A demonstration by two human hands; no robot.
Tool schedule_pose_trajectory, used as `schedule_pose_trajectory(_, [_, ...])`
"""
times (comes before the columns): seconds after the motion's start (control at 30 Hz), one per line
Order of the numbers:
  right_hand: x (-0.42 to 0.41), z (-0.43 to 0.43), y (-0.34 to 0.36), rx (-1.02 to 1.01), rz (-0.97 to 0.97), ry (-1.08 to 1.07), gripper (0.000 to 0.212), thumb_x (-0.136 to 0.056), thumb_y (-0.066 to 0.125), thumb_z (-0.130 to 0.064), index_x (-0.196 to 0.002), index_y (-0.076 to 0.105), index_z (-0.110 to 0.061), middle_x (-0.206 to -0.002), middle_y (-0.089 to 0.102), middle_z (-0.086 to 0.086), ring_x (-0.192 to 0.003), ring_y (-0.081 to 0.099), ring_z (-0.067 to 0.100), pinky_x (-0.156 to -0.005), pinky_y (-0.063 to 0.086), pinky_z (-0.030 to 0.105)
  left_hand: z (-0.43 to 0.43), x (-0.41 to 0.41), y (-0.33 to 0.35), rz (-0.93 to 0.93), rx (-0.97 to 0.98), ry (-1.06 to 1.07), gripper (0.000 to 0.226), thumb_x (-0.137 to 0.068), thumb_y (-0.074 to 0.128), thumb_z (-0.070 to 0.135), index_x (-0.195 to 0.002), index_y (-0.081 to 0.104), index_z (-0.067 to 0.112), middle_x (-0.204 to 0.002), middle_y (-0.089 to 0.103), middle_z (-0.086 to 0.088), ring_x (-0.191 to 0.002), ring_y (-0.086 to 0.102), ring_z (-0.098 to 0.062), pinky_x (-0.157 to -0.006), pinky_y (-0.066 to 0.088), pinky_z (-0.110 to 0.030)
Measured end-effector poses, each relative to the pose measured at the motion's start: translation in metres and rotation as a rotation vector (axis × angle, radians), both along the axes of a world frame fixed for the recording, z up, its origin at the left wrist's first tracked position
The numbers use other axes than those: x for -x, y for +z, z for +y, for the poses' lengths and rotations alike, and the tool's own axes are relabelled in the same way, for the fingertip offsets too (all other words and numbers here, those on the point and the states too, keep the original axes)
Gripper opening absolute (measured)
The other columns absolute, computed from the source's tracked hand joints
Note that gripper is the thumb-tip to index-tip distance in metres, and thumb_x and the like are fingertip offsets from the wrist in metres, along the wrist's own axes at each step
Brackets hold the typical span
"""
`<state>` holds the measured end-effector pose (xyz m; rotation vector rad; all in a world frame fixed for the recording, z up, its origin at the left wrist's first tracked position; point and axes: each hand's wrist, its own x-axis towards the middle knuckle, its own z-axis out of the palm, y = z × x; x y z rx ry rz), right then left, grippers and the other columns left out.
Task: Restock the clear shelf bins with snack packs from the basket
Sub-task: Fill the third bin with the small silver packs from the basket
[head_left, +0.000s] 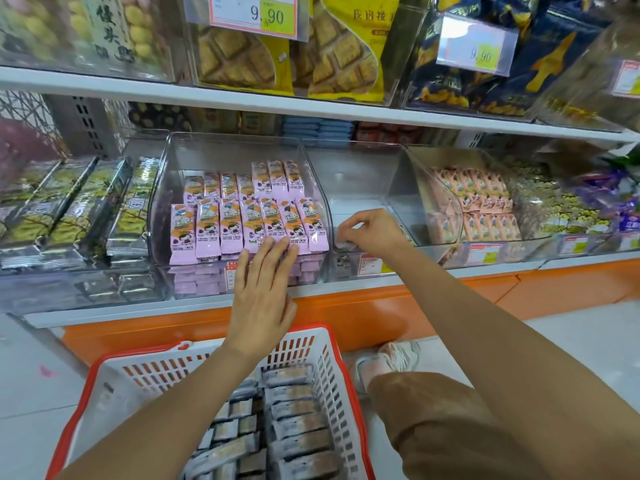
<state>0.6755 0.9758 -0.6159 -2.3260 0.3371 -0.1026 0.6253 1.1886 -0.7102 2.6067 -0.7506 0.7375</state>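
Note:
A white basket with a red rim (pixel 308 344) sits low in front of me, holding several grey and brown snack packs (pixel 298 414). My left hand (pixel 263 289) lies flat, its straight fingers touching the front of a clear bin (pixel 173 157) full of pink snack packs (pixel 242 220). To its right stands a nearly bare clear bin (pixel 360 174). My right hand (pixel 369 230) reaches over that bin's front lip, fingers curled down onto a grey snack pack (pixel 346 244) at the bin's bottom front.
Further right is a clear bin of peach packs (pixel 485 206); to the left, dark green-yellow packs (pixel 79 206). An upper shelf (pixel 311 105) carries yellow and blue bags with price tags. An orange base (pixel 346 317) runs below. My knee (pixel 426 410) and shoe (pixel 391 358) are beside the basket.

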Motion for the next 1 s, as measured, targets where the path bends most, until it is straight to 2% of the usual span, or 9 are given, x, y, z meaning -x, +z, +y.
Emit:
schedule_pose_trajectory(0.1, [0.001,0.004,-0.002,0.070,0.057,0.013,0.004,-0.077,0.078,-0.023,-0.080,0.077,-0.021,-0.085,0.063,-0.004,-0.081,0.055,0.014,-0.067,0.043,0.024,-0.001,0.001,0.000,0.019,0.004,0.005,0.067,-0.087,0.037,0.024,-0.153,0.031,0.010,-0.157,0.032,-0.011,-0.149,0.021,-0.029,-0.123,0.001,-0.048])
schedule_pose_trajectory(0.27, [0.001,0.007,-0.001,0.175,0.092,0.001,0.006,-0.081,0.076,-0.022,-0.076,0.073,-0.022,-0.078,0.060,-0.009,-0.082,0.058,0.016,-0.070,0.039,0.023,0.000,0.001,0.001,0.033,-0.005,0.004,0.067,-0.087,0.036,0.024,-0.153,0.031,0.011,-0.158,0.031,-0.010,-0.150,0.020,-0.028,-0.124,-0.001,-0.046])
schedule_pose_trajectory(0.4, [0.002,0.003,-0.001,0.170,0.110,-0.004,0.005,-0.082,0.076,-0.020,-0.085,0.078,-0.016,-0.083,0.065,-0.005,-0.082,0.056,0.014,-0.072,0.040,0.023,0.001,0.000,0.000,0.036,-0.006,0.001,0.067,-0.088,0.035,0.025,-0.153,0.030,0.012,-0.158,0.031,-0.010,-0.149,0.021,-0.029,-0.123,0.000,-0.047])
schedule_pose_trajectory(0.5, [0.001,0.002,-0.001,0.148,0.094,-0.046,0.003,-0.080,0.077,-0.017,-0.083,0.078,-0.016,-0.092,0.072,0.001,-0.080,0.059,0.016,-0.071,0.044,0.025,0.000,0.001,0.001,0.029,-0.006,0.003,0.067,-0.088,0.035,0.025,-0.153,0.029,0.012,-0.157,0.032,-0.011,-0.149,0.022,-0.030,-0.123,0.002,-0.048])
schedule_pose_trajectory(0.57, [0.000,0.001,-0.002,0.139,0.073,-0.069,0.005,-0.079,0.077,-0.016,-0.083,0.079,-0.015,-0.091,0.073,0.001,-0.078,0.061,0.017,-0.068,0.045,0.026,0.000,0.001,0.001,0.027,-0.001,0.001,0.067,-0.088,0.036,0.025,-0.153,0.030,0.012,-0.156,0.033,-0.011,-0.149,0.022,-0.030,-0.123,0.002,-0.048])
schedule_pose_trajectory(0.73, [0.000,0.005,-0.002,0.079,-0.001,-0.034,0.006,-0.083,0.074,-0.023,-0.086,0.078,-0.020,-0.087,0.062,-0.006,-0.080,0.055,0.013,-0.069,0.041,0.025,0.000,0.001,0.001,0.030,-0.002,0.002,0.068,-0.087,0.036,0.025,-0.153,0.030,0.012,-0.156,0.033,-0.010,-0.149,0.021,-0.029,-0.123,0.002,-0.048])
schedule_pose_trajectory(0.9, [-0.003,0.008,-0.004,0.205,0.124,0.067,0.007,-0.084,0.072,-0.020,-0.087,0.077,-0.024,-0.096,0.069,-0.003,-0.086,0.059,0.016,-0.078,0.049,0.028,0.000,0.001,0.000,0.019,-0.005,0.003,0.067,-0.087,0.037,0.024,-0.153,0.030,0.011,-0.156,0.034,-0.011,-0.149,0.021,-0.029,-0.123,0.002,-0.048])
schedule_pose_trajectory(1.0, [-0.010,0.007,-0.004,0.250,0.268,0.101,0.016,-0.088,0.063,-0.020,-0.091,0.075,-0.011,-0.086,0.065,0.003,-0.075,0.057,0.017,-0.071,0.047,0.027,0.000,0.000,-0.001,0.025,-0.012,0.003,0.067,-0.088,0.036,0.025,-0.153,0.030,0.011,-0.157,0.033,-0.011,-0.149,0.020,-0.029,-0.123,0.002,-0.049])
